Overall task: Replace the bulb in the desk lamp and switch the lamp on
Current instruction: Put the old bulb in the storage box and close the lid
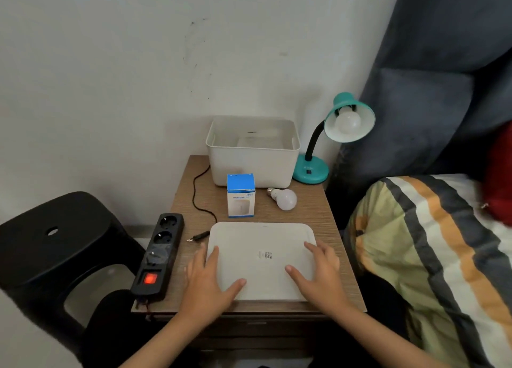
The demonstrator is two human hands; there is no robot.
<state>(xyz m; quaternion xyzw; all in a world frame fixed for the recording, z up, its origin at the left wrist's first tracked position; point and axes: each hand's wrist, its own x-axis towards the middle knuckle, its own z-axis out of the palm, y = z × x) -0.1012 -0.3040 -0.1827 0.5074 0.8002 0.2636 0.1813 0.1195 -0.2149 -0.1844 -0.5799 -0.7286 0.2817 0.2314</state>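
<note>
A teal desk lamp (311, 170) stands at the table's back right, its shade (357, 109) tilted toward me with an unlit white bulb (347, 122) in the socket. A loose white bulb (285, 199) lies on the wooden table (315, 218) beside a blue and white carton (240, 195). The lamp's black cord ends in an unplugged plug (198, 236) next to a black power strip (159, 254) whose red switch glows. My left hand (209, 281) and right hand (318, 273) rest flat, fingers spread, on the side edges of a white lid (261, 245) lying near the front edge.
An open white plastic bin (253, 162) sits at the back of the table against the wall. A black stool (55, 245) stands to the left. A bed with a striped cover (432, 251) and a dark headboard lies to the right.
</note>
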